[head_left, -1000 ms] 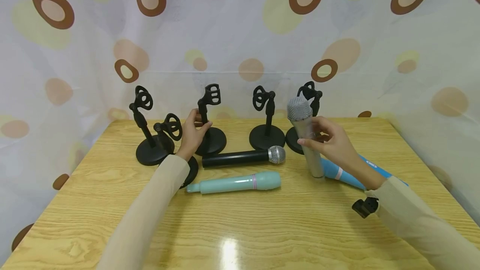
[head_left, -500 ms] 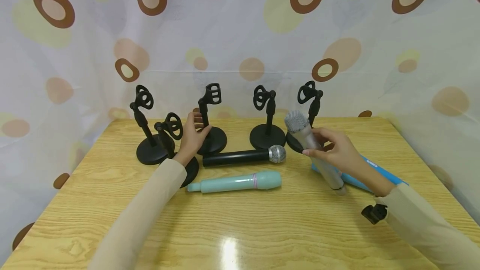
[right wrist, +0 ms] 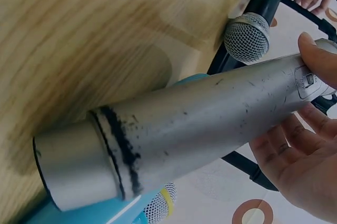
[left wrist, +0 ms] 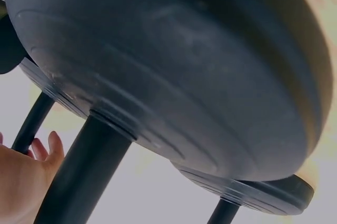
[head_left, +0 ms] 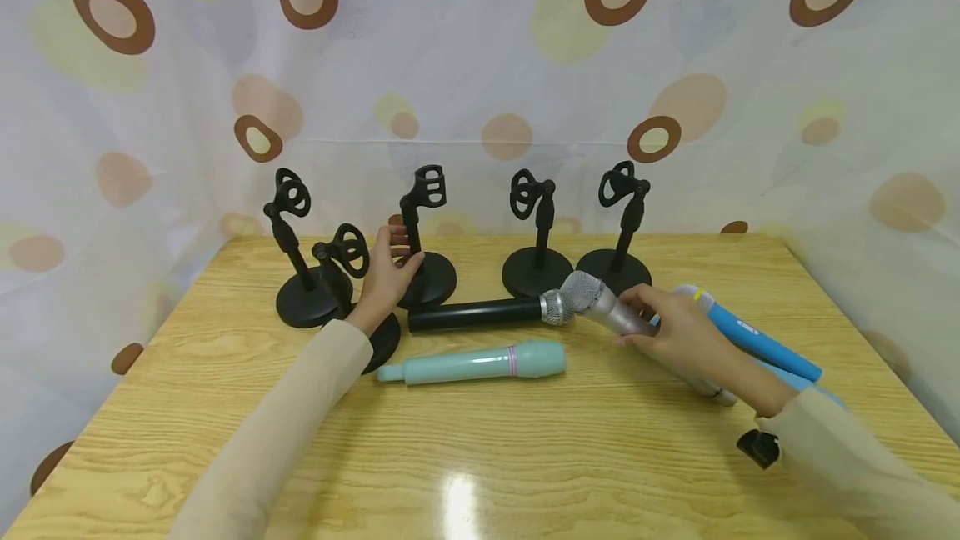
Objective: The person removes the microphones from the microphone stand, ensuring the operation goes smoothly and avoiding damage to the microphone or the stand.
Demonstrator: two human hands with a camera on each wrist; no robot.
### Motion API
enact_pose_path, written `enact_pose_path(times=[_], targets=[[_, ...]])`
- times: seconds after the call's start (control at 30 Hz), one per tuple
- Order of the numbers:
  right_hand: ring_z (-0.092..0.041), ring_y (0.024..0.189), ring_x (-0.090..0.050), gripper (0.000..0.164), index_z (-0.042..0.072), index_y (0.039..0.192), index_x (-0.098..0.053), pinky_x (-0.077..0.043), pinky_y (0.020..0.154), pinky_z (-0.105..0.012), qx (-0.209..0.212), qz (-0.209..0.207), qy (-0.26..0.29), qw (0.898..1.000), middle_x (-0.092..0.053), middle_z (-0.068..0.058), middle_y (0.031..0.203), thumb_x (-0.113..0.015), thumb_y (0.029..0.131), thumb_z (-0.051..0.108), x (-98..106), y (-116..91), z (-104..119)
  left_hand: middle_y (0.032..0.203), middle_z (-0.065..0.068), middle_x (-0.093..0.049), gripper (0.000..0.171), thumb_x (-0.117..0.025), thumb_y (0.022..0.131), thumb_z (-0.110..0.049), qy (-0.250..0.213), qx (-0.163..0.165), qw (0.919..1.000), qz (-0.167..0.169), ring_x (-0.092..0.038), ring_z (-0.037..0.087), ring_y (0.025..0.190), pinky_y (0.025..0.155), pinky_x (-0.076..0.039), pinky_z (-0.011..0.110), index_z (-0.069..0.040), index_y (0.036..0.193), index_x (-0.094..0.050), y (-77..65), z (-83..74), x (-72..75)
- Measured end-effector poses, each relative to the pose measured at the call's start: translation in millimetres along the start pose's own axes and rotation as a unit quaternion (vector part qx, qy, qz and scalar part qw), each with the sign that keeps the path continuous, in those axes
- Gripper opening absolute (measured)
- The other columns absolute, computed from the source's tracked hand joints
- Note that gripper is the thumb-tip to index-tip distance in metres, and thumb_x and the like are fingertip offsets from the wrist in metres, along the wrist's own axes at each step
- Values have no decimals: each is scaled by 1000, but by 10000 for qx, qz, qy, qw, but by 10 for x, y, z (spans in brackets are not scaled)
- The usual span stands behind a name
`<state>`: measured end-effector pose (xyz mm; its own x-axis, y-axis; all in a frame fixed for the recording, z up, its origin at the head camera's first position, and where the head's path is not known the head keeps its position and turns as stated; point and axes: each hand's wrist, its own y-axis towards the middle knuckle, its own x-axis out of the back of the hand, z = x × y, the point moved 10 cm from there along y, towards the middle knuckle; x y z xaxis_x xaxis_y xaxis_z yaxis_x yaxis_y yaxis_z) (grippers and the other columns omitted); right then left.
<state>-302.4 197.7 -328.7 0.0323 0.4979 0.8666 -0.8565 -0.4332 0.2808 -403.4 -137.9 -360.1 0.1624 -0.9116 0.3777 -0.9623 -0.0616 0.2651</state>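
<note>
My right hand [head_left: 686,336] grips a silver microphone [head_left: 618,315] round its body, thumb on the near side. The microphone slants low over the table, its mesh head toward the black microphone [head_left: 476,315]; in the right wrist view its worn silver body [right wrist: 200,124] fills the middle. My left hand [head_left: 386,282] holds the stem of a black microphone stand [head_left: 431,277], with the thumb in front and fingers behind. In the left wrist view another stand's base [left wrist: 168,71] hides much, and the left hand [left wrist: 26,182] shows at the lower left edge.
A mint-green microphone [head_left: 472,362] lies in front of the black one. Two blue microphones, one with a yellow band [head_left: 761,344], lie at the right, partly behind my right hand. More black stands are at the left [head_left: 303,298] and back right [head_left: 536,269], [head_left: 615,269].
My right hand has moved down and to the right, tipping the silver microphone from nearly upright to a low slant. The left hand stays at the stand's stem.
</note>
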Motion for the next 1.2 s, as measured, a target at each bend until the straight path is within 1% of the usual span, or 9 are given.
enact_pose_path(times=[0.2,0.3,0.4,0.53,0.67,0.8,0.97,1.07,1.2], targets=[[-13,73,-60,41,4,100,-58,-47,58,-23,-18,79,-217,9997,-66,-6,84,-80,68,17,-84,-61,14,122,16,-46,43,-58,89,-9,-30,34,10000,85,-52,32,108,95,-44,45,-8,127,-37,-21,-7,0],[-14,73,-61,40,5,99,-59,-48,58,-25,-43,130,-377,9992,-68,-7,85,-80,68,18,-132,-88,10,122,16,-46,43,-57,90,-10,-49,54,9999,122,-51,32,109,96,-43,46,-8,127,-37,-25,-5,3],[-13,73,-62,39,4,99,-59,-49,59,-27,-117,233,-398,9989,-68,-8,85,-79,69,18,-182,-118,-10,122,16,-45,42,-57,90,-10,-94,62,9998,146,-51,32,108,95,-43,45,-8,127,-37,-26,1,3],[-12,74,-61,40,5,102,-59,-49,61,-29,-193,362,-483,9980,-68,-7,87,-78,70,19,-236,-164,-39,121,16,-45,41,-56,90,-10,-122,40,9999,111,-50,31,108,96,-44,44,-8,127,-37,-34,3,9],[-9,73,-58,41,6,103,-59,-47,61,-28,-106,368,-802,9960,-67,-5,88,-78,70,23,-276,-198,-33,122,17,-43,41,-55,90,-9,-114,-36,9999,70,-48,34,111,97,-43,45,-6,126,-37,-62,-19,16],[-7,70,-53,42,7,102,-60,-44,59,-26,11,285,-1032,9943,-66,-2,87,-79,69,25,-295,-213,-9,123,17,-42,42,-55,90,-9,39,-98,9999,59,-46,36,114,98,-41,48,-4,127,-35,-109,-45,29],[-7,70,-50,41,7,102,-60,-42,59,-26,-140,431,-1024,9937,-64,-1,87,-79,70,24,-327,-227,-34,124,15,-43,43,-56,90,-12,368,-202,9990,125,-45,35,117,98,-39,50,-5,128,-35,-175,-70,37],[-7,70,-50,41,8,103,-60,-42,59,-26,-239,548,-1010,9931,-64,-1,89,-78,71,24,-348,-235,-53,125,15,-44,44,-57,90,-14,630,-287,9974,184,-46,33,117,96,-41,49,-6,128,-36,-216,-89,32],[-7,69,-50,40,8,103,-60,-41,58,-25,-244,577,-1040,9926,-64,-1,88,-78,71,24,-363,-241,-54,125,17,-45,43,-57,90,-16,899,-460,9944,310,-48,33,114,94,-43,46,-4,127,-39,-274,-146,3]])
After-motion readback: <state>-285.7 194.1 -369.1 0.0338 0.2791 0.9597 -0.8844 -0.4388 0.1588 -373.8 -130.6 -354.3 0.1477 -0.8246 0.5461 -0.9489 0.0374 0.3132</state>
